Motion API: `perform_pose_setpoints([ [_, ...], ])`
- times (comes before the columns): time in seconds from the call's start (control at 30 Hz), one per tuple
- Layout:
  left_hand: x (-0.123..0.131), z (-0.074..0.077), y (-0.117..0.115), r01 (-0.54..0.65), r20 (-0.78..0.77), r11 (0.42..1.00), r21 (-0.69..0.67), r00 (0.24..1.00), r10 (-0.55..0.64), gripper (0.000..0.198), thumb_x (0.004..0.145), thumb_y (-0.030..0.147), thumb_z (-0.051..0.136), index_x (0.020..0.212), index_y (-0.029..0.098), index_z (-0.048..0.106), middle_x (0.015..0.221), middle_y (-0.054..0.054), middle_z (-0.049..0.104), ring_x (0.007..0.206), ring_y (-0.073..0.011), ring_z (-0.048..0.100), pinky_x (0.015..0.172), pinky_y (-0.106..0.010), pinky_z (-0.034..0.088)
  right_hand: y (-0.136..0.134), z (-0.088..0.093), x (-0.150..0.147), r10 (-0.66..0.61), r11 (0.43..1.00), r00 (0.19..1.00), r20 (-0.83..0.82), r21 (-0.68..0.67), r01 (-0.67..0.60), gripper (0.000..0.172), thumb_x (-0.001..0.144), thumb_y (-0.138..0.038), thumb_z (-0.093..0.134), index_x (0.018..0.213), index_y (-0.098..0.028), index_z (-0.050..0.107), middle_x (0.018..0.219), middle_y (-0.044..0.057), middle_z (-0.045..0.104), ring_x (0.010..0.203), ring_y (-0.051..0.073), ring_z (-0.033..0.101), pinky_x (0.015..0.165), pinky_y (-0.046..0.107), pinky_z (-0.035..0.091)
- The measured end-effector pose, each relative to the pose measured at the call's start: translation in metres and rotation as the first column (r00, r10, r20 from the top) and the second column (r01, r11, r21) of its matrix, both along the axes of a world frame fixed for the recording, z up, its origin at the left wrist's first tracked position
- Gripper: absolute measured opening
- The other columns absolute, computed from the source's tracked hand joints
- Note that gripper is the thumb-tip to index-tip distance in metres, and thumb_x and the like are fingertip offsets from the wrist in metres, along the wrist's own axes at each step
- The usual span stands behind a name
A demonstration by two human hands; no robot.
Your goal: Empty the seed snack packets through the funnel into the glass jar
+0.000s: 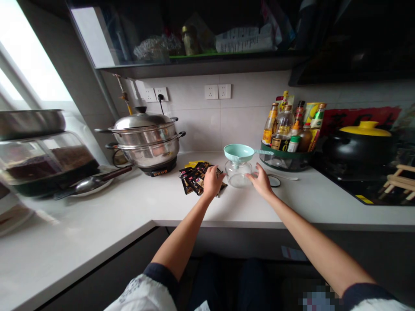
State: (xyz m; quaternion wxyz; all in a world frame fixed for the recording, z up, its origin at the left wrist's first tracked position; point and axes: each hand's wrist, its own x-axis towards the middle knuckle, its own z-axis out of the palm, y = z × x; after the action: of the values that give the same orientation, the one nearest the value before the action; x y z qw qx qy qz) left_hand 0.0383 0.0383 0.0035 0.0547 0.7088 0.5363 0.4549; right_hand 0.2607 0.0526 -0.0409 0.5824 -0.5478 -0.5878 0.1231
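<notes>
Two hands at a funnel-topped glass jar on a white kitchen tabletop [136, 207].

One glass jar [237, 174] stands upright near the back wall, mouth up. One teal funnel [239, 152] is seated in the mouth, with its handle running level and pointing right towards the bottle rack [285, 159]. The right hand [262, 181] has an open grip, its fingers spread against the jar's right side. The left hand [212, 181] lies on a fanned pile of black sachets [193, 177] just left of the jar. There are several sachets, too overlapped to count, and whether this hand's grip pinches one cannot be told. One steamer pot [145, 140] stands further left.
</notes>
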Motion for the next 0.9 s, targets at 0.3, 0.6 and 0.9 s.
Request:
perform_pose_setpoints([
  [0.3, -0.046, -0.017, -0.027, -0.313, -0.157, 0.948, 0.05, 0.935, 0.317, 0.027, 0.083, 0.041, 0.051, 0.087, 0.017, 0.061, 0.091, -0.012, 0.061, 0.087, -0.024, 0.06, 0.079, -0.036, 0.048, -0.033, -0.005, -0.056, 0.1, 0.98, 0.968, 0.231, 0.144, -0.136, 0.022, 0.087, -0.036, 0.051, 0.098, -0.021, 0.062, 0.092, 0.01, 0.063, 0.077, 0.019, 0.061, 0.075, 0.035, 0.053],
  [0.6, -0.04, -0.023, -0.034, -0.328, -0.092, 0.923, -0.199, 0.944, 0.316, 0.031, 0.082, 0.046, 0.05, 0.086, 0.017, 0.057, 0.084, -0.011, 0.065, 0.085, -0.0244, 0.063, 0.075, -0.034, 0.046, -0.018, -0.017, -0.094, 0.375, 0.927, 0.859, 0.348, -0.121, -0.356, 0.025, 0.081, -0.017, 0.058, 0.102, -0.019, 0.07, 0.105, 0.011, 0.07, 0.093, 0.022, 0.067, 0.087, 0.038, 0.052],
  [0.9, -0.043, -0.041, -0.029, -0.188, 0.083, 0.979, -0.077, 0.977, 0.194, 0.016, 0.08, 0.035, 0.055, 0.078, 0.019, 0.055, 0.074, -0.005, 0.064, 0.068, -0.0166, 0.059, 0.067, -0.028, 0.044, -0.02, -0.024, -0.095, 0.424, 0.904, 0.827, 0.369, -0.109, -0.415, 0.026, 0.082, -0.017, 0.058, 0.104, -0.018, 0.072, 0.108, 0.012, 0.07, 0.101, 0.025, 0.065, 0.095, 0.042, 0.049],
])
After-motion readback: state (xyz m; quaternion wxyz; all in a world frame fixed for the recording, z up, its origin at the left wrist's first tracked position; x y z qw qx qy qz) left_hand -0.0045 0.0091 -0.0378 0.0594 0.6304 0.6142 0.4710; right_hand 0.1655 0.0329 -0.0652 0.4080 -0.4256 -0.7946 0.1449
